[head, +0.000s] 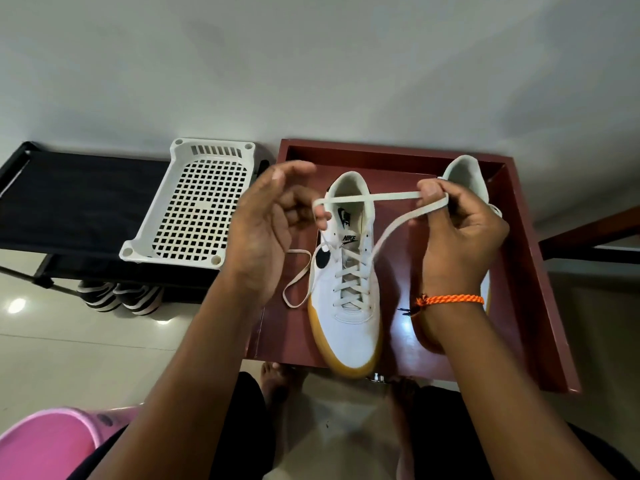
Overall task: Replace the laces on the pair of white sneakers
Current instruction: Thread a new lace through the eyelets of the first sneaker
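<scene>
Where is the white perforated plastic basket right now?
In the head view the white basket lies left of centre, tilted on the black rack, just left of the red-brown tray that holds the sneakers, behind the left hand.

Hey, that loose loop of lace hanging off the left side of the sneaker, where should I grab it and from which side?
Pinch the loose loop at its low bend, coming from the left. It hangs clear of the sneaker, past the tray edge, so nothing blocks it there. The left hand is nearest.
</scene>
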